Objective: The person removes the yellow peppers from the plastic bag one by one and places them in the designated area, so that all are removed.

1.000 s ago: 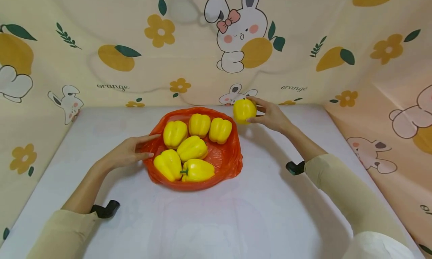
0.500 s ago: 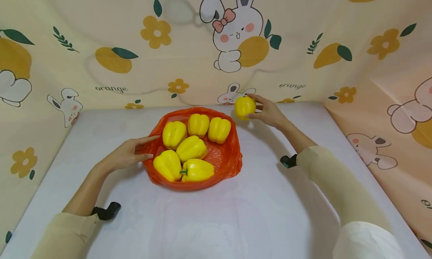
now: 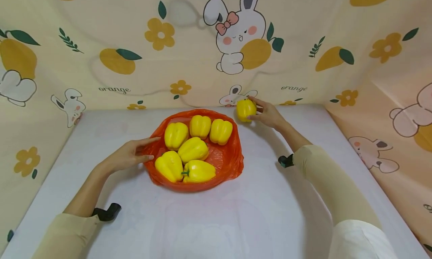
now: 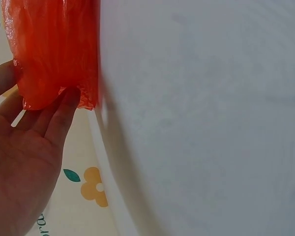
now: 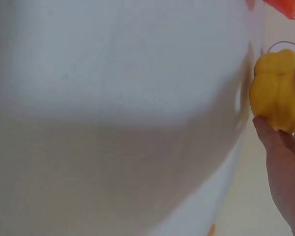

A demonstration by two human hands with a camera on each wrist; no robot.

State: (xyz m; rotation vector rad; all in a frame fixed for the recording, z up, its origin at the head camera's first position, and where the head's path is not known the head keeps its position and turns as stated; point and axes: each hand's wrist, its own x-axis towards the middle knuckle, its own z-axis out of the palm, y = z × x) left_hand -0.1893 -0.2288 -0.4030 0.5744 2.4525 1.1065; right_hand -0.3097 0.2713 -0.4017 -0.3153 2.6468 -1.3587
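Note:
A red plastic bag (image 3: 219,180) stands on the white table with its mouth spread wide, and several yellow bell peppers (image 3: 193,150) lie inside. At the bag's left side, my left hand (image 3: 126,155) touches its wall with extended fingers; the left wrist view has the fingertips against the red plastic (image 4: 54,54). Just beyond the bag's back right rim, my right hand (image 3: 270,114) holds another yellow bell pepper (image 3: 245,110) between thumb and fingers. That same pepper (image 5: 275,91) shows at the right edge of the right wrist view.
A fabric backdrop (image 3: 189,63) with rabbits, flowers and oranges rises behind and along both sides of the white table (image 3: 202,221). A black wrist mount (image 3: 107,211) sits at the left cuff, another black mount (image 3: 286,160) at the right cuff.
My right hand has shifted slightly to the right with the pepper, and its forearm has swung a little inward. The left hand, the bag and the peppers in it stay put.

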